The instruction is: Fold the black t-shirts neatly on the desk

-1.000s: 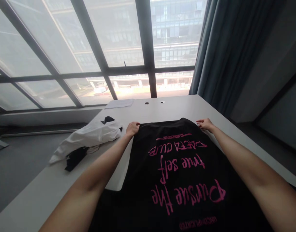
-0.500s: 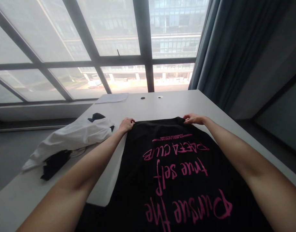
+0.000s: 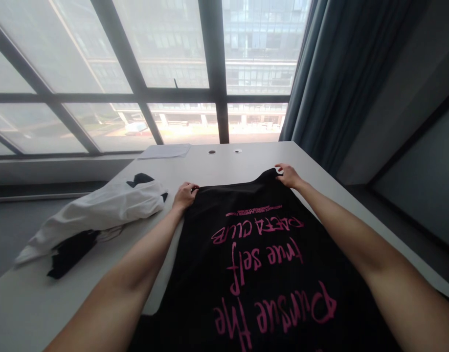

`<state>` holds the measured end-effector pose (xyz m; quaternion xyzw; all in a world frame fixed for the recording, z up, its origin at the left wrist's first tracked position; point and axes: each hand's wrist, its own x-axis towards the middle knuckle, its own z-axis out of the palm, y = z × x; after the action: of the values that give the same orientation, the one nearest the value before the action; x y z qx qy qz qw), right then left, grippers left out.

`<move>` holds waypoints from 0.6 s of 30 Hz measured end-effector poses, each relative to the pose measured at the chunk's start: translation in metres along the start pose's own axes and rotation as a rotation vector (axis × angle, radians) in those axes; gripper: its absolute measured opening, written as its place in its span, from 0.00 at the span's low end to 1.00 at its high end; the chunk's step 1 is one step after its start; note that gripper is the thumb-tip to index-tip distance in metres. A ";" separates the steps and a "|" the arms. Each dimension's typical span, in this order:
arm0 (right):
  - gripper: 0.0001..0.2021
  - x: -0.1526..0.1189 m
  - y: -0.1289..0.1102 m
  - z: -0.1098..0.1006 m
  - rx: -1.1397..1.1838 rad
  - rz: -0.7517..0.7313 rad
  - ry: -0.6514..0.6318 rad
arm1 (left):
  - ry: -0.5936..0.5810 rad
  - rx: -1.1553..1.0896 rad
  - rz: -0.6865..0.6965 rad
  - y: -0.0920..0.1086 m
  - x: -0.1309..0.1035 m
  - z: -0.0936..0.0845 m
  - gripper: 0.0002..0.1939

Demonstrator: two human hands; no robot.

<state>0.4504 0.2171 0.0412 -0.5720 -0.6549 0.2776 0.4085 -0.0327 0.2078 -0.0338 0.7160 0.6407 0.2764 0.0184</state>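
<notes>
A black T-shirt (image 3: 206,259) with pink lettering, upside down from my side, is spread over the white table. My left hand (image 3: 186,196) is closed on the far left corner of its edge. At the far right corner, my right hand (image 3: 289,177) pinches the cloth between thumb and fingers, with that corner pulled up higher than the left one. The far edge runs fairly straight between both hands, rising toward the right. The near part of the shirt goes out of view at the bottom.
Crumpled white and black clothes (image 3: 103,208) lie on the left of the white table (image 3: 228,168). Paper sheets (image 3: 164,151) rest at the far left corner, near two round cable holes. Behind stand a large window and a blue-grey curtain (image 3: 320,78) at the right.
My right hand has lifted the right corner of the T-shirt up and away, so the far edge now slopes. My left hand keeps its hold. The view has shifted slightly right.
</notes>
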 end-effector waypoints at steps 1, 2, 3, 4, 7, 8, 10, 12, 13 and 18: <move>0.21 0.001 0.007 -0.005 0.023 0.083 0.003 | 0.004 -0.008 0.000 -0.001 0.001 0.000 0.13; 0.19 0.001 0.014 -0.011 0.036 0.138 0.001 | 0.007 -0.017 -0.001 -0.002 0.002 0.001 0.12; 0.17 0.001 0.021 -0.017 0.048 0.170 -0.002 | 0.009 -0.026 -0.003 -0.003 0.003 0.001 0.12; 0.14 0.001 0.028 -0.022 0.066 0.199 -0.001 | 0.010 -0.032 -0.005 -0.004 0.004 0.002 0.12; 0.11 0.000 0.043 -0.033 0.123 0.244 0.031 | 0.008 -0.039 -0.013 -0.008 0.006 0.005 0.12; 0.11 0.000 0.046 -0.034 0.139 0.248 0.051 | 0.009 -0.038 -0.014 -0.009 0.007 0.006 0.13; 0.12 0.003 0.048 -0.034 0.167 0.247 0.095 | 0.019 -0.039 -0.016 -0.010 0.007 0.007 0.13; 0.14 0.010 0.047 -0.035 0.186 0.239 0.143 | 0.026 -0.040 -0.013 -0.010 0.008 0.007 0.13; 0.16 0.014 0.046 -0.036 0.191 0.234 0.166 | 0.026 -0.039 -0.011 -0.010 0.008 0.007 0.13; 0.22 0.034 0.043 -0.049 0.140 0.233 0.267 | 0.022 -0.043 -0.003 -0.010 0.008 0.006 0.14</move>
<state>0.5143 0.2532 0.0381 -0.6461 -0.5034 0.2896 0.4953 -0.0386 0.2191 -0.0399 0.7114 0.6359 0.2979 0.0275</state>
